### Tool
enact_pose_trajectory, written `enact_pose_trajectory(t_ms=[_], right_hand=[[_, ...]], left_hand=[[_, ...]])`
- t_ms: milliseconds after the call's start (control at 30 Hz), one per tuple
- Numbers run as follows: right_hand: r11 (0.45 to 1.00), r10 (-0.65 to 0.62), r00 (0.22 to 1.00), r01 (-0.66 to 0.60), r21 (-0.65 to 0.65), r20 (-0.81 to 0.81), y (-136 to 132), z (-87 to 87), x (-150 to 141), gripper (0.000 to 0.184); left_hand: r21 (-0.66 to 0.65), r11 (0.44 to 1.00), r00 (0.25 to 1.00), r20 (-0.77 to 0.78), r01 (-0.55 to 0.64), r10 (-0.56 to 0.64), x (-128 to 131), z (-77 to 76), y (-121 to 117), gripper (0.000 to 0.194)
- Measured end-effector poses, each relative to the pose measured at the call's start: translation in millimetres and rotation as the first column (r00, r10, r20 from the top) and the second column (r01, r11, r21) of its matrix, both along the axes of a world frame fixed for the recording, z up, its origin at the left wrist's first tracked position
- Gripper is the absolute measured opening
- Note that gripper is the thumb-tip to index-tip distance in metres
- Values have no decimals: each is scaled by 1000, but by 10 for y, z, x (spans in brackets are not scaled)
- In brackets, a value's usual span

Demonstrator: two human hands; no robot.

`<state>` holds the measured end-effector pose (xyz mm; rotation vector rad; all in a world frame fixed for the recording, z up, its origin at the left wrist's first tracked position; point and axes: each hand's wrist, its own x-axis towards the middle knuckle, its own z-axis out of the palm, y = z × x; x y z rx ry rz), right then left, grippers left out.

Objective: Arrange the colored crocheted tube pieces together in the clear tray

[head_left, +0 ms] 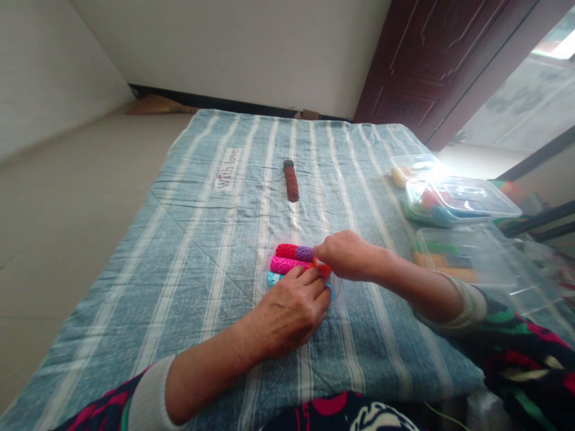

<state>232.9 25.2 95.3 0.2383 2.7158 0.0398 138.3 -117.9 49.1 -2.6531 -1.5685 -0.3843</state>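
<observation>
On the striped blue cloth [188, 251] lies a clear plastic bag [273, 263] with several rolled crochet pieces inside: a red and purple one [294, 251], a pink one [287, 265] and a light blue one [272, 278]. My left hand [290, 314] rests on the near side of the bag, fingers curled and pressed down on it. My right hand [345, 254] is at the bag's right end, fingers pinched on the bag's edge by an orange-red bit. A dark red crochet roll [291, 181] lies alone farther back.
Clear lidded plastic boxes stand at the right: one with colourful pieces [458, 200], a smaller one behind [413, 166], another nearer [471, 257]. The cloth bears the words "With love" [227, 169]. A dark wooden door [431, 60] is at the back right.
</observation>
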Motion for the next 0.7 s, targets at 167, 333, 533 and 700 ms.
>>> enact_pose_trajectory(t_ms=[167, 333, 533, 700], right_hand=[[1000, -5, 1000, 5, -17, 11, 10, 47, 38, 24], [999, 16, 1000, -17, -47, -24, 105, 89, 130, 24], [996, 0, 998, -5, -84, -64, 223, 149, 223, 21], [986, 9, 992, -30, -167, -123, 200, 132, 247, 19]], left_hand=[[15, 1000, 1000, -15, -3, 3, -2, -35, 1, 14], [27, 1000, 999, -45, -5, 6, -7, -58, 8, 17], [30, 999, 998, -65, -22, 24, 6, -38, 5, 17], [62, 998, 996, -85, -32, 37, -22, -41, 32, 19]])
